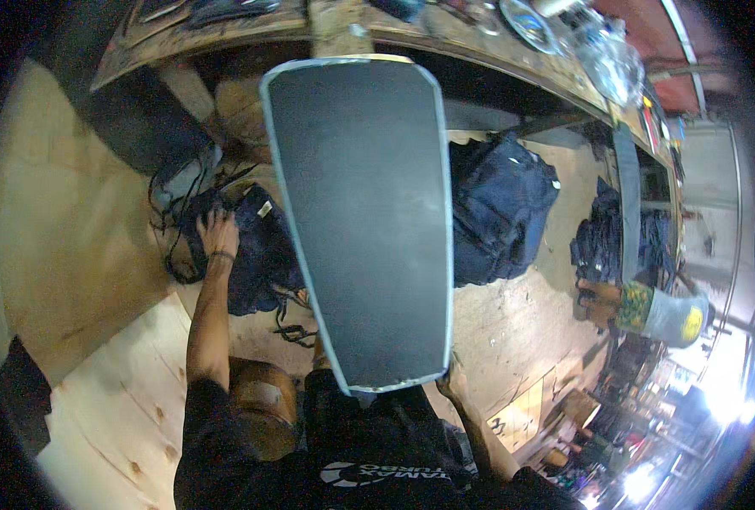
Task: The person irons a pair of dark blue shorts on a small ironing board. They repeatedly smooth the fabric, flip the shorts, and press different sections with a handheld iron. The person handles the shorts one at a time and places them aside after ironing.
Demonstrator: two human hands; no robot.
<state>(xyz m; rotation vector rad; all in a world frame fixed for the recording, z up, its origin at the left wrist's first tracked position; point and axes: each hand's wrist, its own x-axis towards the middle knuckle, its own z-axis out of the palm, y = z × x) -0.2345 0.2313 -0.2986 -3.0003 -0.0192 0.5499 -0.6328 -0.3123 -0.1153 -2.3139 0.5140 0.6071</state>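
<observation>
My left hand (218,234) lies on a dark navy cloth bundle (262,263), fingers stretched out over the fabric. The bundle looks like folded garments, with a small pale label and dark cords trailing beside it. A long tapered board (364,221), dark grey with light edging like an ironing board, fills the middle and covers part of the bundle. At its near right corner is my right hand (445,374), mostly hidden by the board, so its fingers do not show. A second stack of navy garments (500,212) sits right of the board.
A wooden workbench (267,30) runs along the far side, with plastic-wrapped items (611,68) on its right part. More navy garments (602,234) lie in a pile at right, near another person (670,314). Plywood sheeting (71,229) stands at left.
</observation>
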